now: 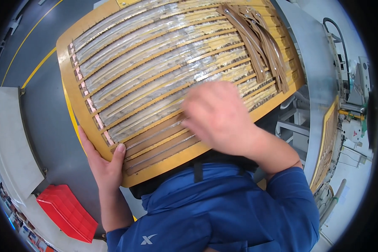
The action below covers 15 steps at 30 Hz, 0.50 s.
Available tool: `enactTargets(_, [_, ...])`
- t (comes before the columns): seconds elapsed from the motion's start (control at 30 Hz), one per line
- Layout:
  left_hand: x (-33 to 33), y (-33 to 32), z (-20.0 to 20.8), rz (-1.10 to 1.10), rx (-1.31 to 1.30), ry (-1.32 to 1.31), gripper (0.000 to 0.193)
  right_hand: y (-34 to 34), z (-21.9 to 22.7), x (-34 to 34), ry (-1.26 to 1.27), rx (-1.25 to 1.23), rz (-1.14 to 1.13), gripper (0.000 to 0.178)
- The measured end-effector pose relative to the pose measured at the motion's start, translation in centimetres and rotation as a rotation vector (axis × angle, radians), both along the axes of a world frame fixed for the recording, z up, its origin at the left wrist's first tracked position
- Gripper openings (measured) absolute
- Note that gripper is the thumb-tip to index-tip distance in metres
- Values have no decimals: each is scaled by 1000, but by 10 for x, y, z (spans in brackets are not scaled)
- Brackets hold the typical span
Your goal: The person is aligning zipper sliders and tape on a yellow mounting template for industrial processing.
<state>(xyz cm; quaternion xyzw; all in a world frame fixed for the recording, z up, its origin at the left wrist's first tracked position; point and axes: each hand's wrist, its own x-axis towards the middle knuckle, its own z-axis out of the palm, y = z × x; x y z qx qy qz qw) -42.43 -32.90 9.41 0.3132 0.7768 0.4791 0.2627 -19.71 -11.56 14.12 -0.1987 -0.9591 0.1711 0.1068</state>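
Observation:
A wide yellow-brown slotted board (75, 71) lies in front of me, its long grooves filled with pale strips under clear film. My left hand (103, 161) grips the board's near left corner, thumb on top. My right hand (216, 113), slightly blurred, rests palm down on the near grooves, fingers on two brown zippers (155, 145) lying in the nearest slots. Whether the fingers pinch a zipper I cannot tell. A loose bundle of brown zippers (260, 42) lies across the board's far right.
A red plastic bin (67, 212) sits on the floor at lower left beside a white bench (8, 143). A grey metal table (319, 84) and a machine with cables stand to the right. A second slotted board (325, 143) leans at right.

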Motion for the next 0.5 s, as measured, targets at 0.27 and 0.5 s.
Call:
enactTargets(0.27, [3, 0, -1, -10, 4, -27, 98, -15, -29, -21, 66, -149, 498, 46])
enactTargets(0.5, [-3, -3, -4, -8, 37, -76, 105, 35, -6, 24, -90, -122, 373, 35])
